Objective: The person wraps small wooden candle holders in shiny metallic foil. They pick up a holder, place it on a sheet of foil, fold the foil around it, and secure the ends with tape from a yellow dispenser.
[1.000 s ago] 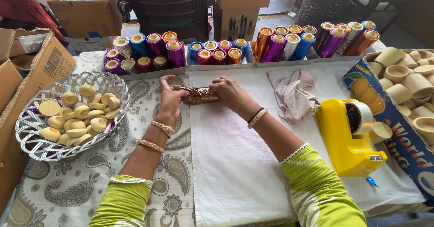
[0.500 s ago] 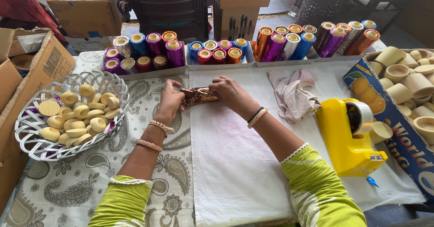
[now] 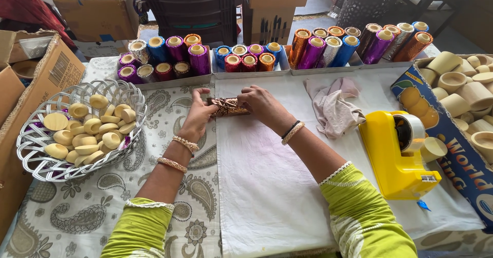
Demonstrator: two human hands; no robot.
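Since a second ago the left hand (image 3: 197, 115) has closed in from an open, raised pose — its fingers now clasp the left end of the foil-wrapped cylinder (image 3: 228, 106). That cylinder lies on its side on the worktop (image 3: 267, 186), at the white cloth's left edge, coppery-brown, shiny and crinkled. Further right, the right hand (image 3: 262, 104) grips its other end, fingers curled over it — the yellow tape dispenser (image 3: 395, 155) stands well apart.

Both arms outstretched — left hand (image 3: 197, 115) and right hand (image 3: 260, 104) pinching.
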